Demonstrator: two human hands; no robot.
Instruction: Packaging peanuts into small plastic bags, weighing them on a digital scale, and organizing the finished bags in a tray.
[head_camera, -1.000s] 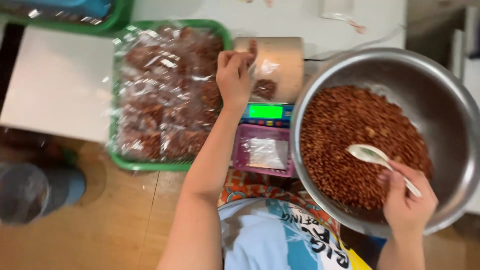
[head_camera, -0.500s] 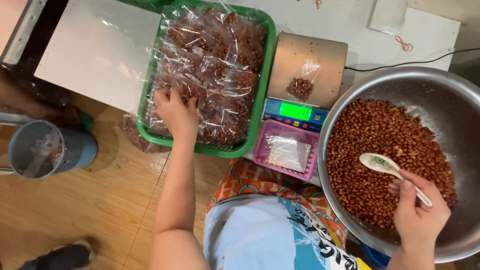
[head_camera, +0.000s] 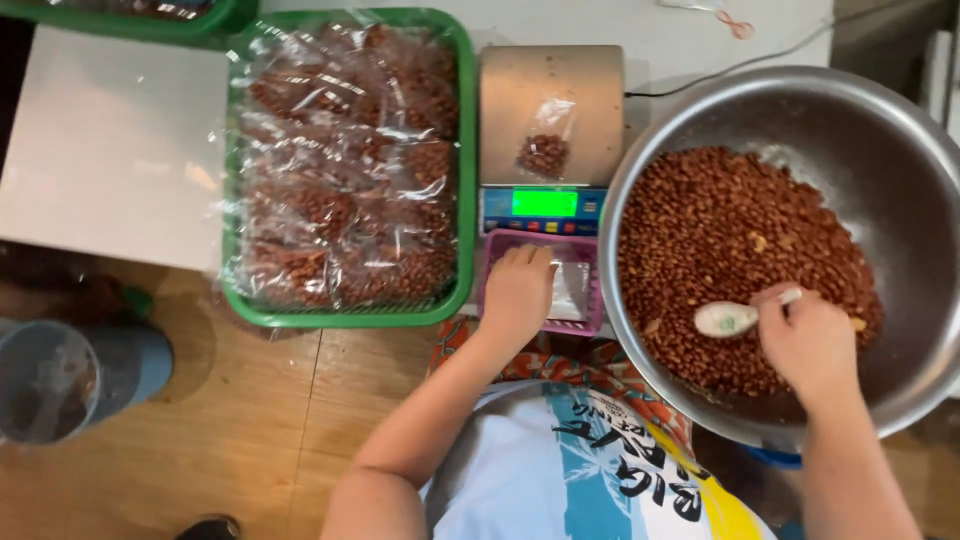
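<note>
Since half a second ago the left hand (head_camera: 517, 290) has left the green tray (head_camera: 465, 200) for the pink basket (head_camera: 590, 325) at the bench's front edge, fingers curled over its clear bags. Right hand (head_camera: 805, 340) grips a spoon (head_camera: 730, 318) over the nuts (head_camera: 730, 250) in the bowl (head_camera: 900, 130). Reaching without looking, it could tip the spoon and spill nuts; the small bag (head_camera: 545, 150) on the scale (head_camera: 550, 110) could topple.

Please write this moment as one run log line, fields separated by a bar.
left hand: in pink basket | right hand: holds spoon over peanuts in bowl | scale: small bag on it
</note>
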